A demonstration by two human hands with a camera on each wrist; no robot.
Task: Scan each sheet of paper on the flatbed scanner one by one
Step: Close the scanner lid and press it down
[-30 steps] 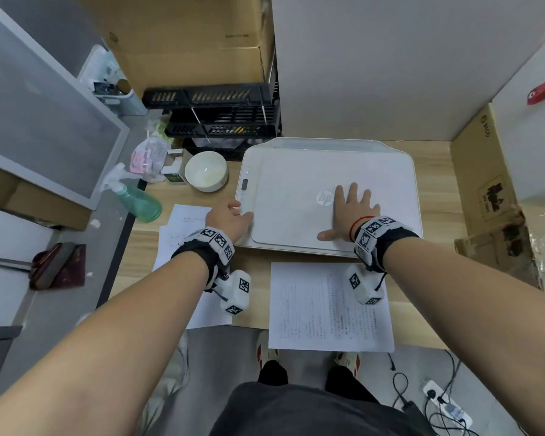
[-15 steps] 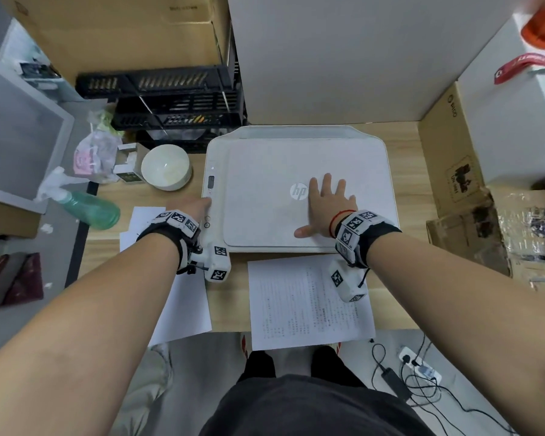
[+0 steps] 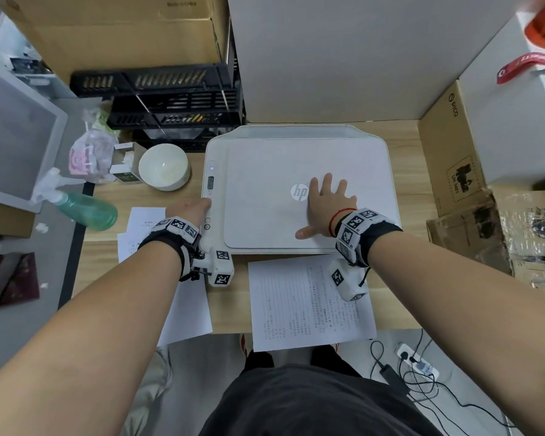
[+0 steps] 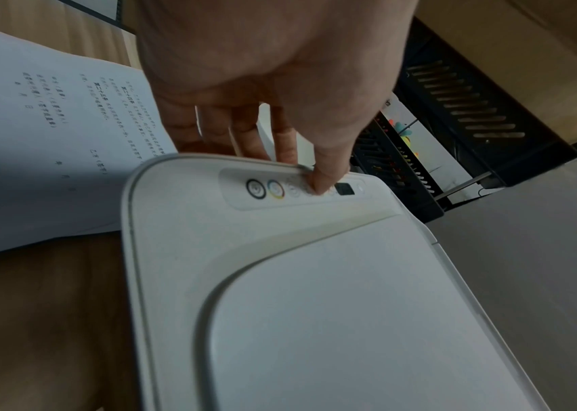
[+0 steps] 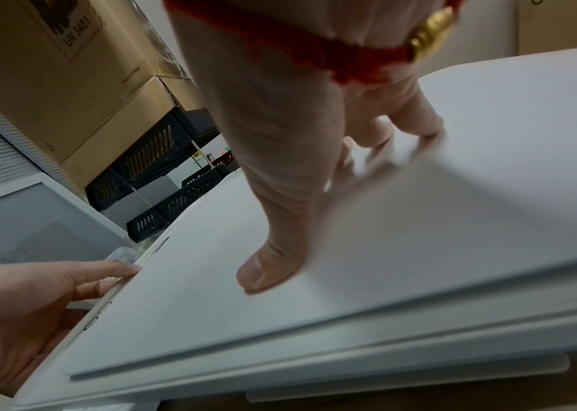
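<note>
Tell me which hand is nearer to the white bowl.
Left. The left hand touches the scanner's button strip, just in front of the white bowl. The right hand lies flat on the lid, farther right.

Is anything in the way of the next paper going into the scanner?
Yes. The scanner lid is shut over the glass, and the right hand lies flat on it. The next sheet waits on the desk in front. The left hand touches the button panel.
</note>
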